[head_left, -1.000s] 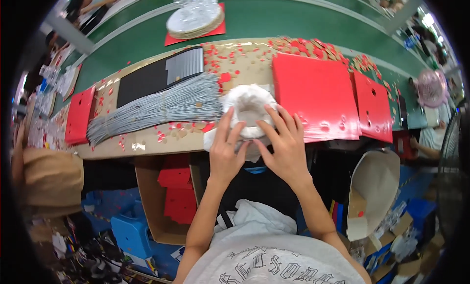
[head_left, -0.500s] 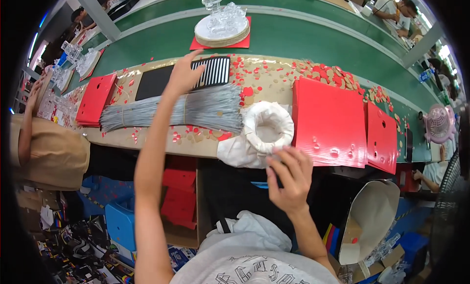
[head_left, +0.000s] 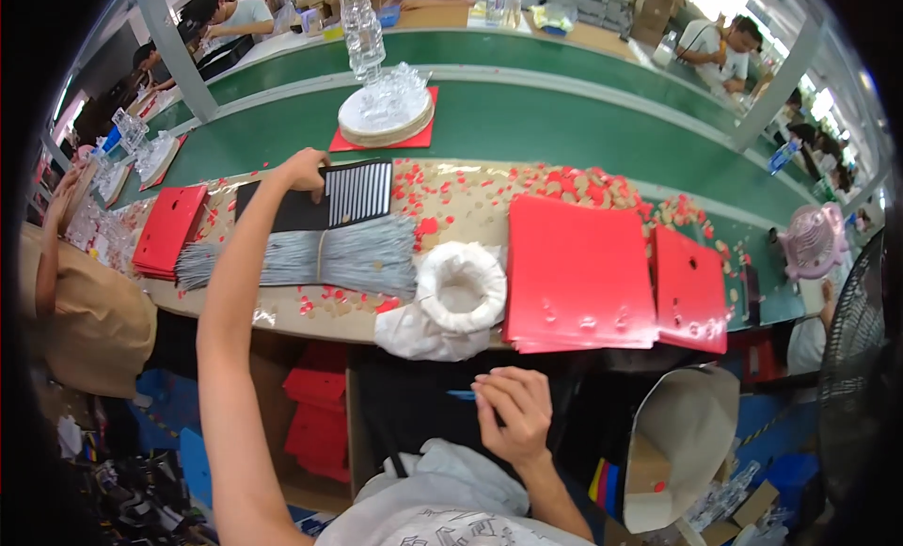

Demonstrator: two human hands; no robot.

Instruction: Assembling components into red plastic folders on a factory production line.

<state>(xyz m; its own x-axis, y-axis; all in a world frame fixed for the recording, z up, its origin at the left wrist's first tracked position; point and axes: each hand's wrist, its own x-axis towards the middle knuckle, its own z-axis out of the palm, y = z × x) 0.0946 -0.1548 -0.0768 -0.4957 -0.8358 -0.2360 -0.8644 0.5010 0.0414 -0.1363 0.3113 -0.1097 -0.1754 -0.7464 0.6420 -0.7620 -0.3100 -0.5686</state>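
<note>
My left hand (head_left: 306, 173) reaches across the bench onto a black card (head_left: 259, 207), beside its white-striped part (head_left: 358, 191). Its fingers are bent and drawn together there; whatever lies between them is hidden. In front of the card lies a long bundle of thin grey strands (head_left: 282, 259), tied with a band. My right hand (head_left: 515, 410) hovers over my lap, below the bench edge, fingers loosely bent, thumb apart, nothing visible in it. Nearest to it on the bench is a white cloth-wrapped ring (head_left: 461, 287) with a hollow middle. A stack of red sheets (head_left: 578, 273) lies right of the ring.
Red and tan discs (head_left: 588, 184) litter the bench. More red sheets with holes lie at left (head_left: 172, 228) and right (head_left: 691, 287). Clear plastic parts stand on a round white stack (head_left: 386, 115) on the green surface. A pink fan (head_left: 814, 242) stands right. Co-workers sit around.
My left hand has gone from spread fingers over the striped part to bent fingers at its left edge. My right hand has dropped away from the white ring toward my lap. The view has shifted.
</note>
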